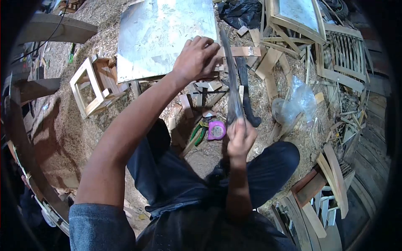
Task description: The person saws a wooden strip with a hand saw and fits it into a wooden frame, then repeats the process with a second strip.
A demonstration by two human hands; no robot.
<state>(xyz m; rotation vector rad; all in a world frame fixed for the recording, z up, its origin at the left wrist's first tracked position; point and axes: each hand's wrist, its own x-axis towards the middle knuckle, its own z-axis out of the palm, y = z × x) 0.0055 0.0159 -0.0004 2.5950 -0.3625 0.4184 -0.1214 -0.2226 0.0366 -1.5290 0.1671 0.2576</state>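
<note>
My right hand (pixel 242 140) is closed around the handle end of a handsaw, whose long blade (pixel 231 75) points away from me and is blurred. The blade crosses a thin wooden strip (pixel 245 51) at the right edge of a metal-topped board (pixel 167 33). My left hand (pixel 199 58), fingers curled, grips the strip at the board's edge, just left of the blade. Below the saw, a pink tape measure (pixel 217 130) lies beside green-handled pliers (pixel 200 133). A dark tool (pixel 247 106) lies right of the blade.
Sawdust and wood offcuts cover the ground. A small wooden frame box (pixel 88 90) stands at left. Clear plastic (pixel 302 100) lies at right, below a framed panel (pixel 297 14) and a slatted piece (pixel 345 54). More wooden pieces (pixel 331 180) lie at lower right.
</note>
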